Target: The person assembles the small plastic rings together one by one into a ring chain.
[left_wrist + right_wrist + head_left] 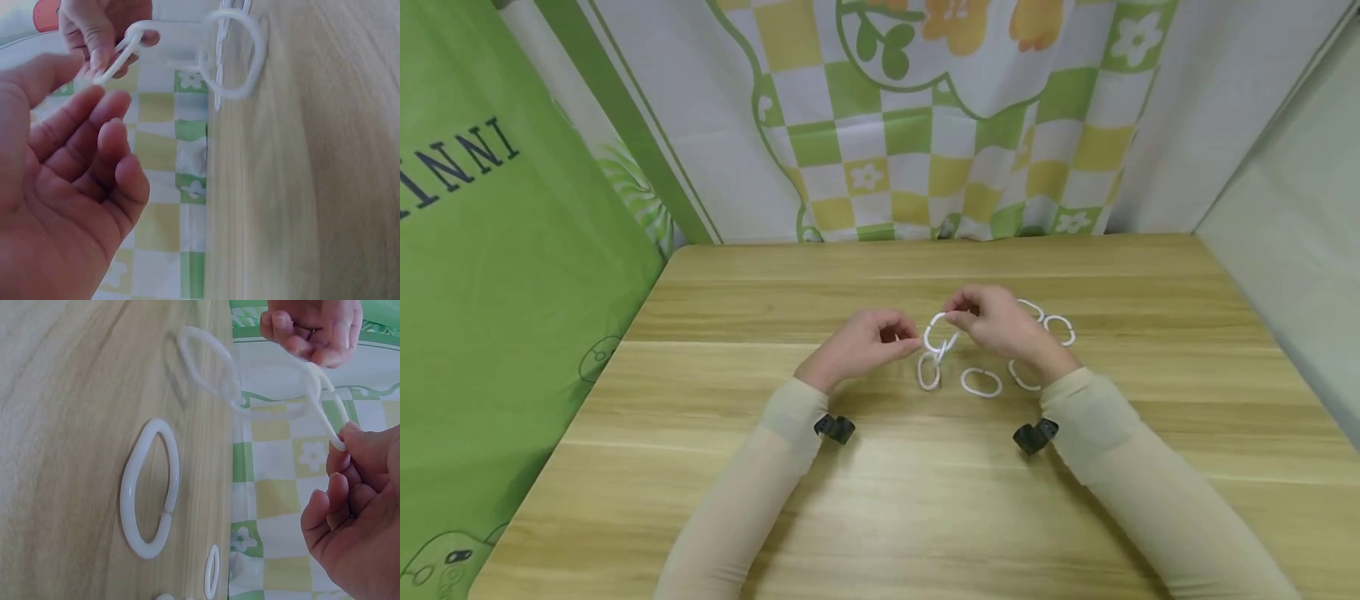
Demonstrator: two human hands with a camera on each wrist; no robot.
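My right hand (1000, 321) pinches the end of a white plastic chain link (326, 420) between thumb and finger, above the table. From that link (927, 335) hang other white links, joined in a short chain; the lowest link (920, 372) dangles close to the tabletop and looks blurred in the wrist views. Just left of the held link is my left hand (865, 343), its fingers loosely bent. In the left wrist view, the left hand's palm (69, 194) shows nothing gripped, with thumb and forefinger apart near the held link.
On the wooden table (887, 508) lie several loose white links: one link (981, 395) in front of the hands, another link (128, 494) near the right wrist, and a link (1072, 332) farther right. A checked curtain (910, 158) hangs behind the table's far edge.
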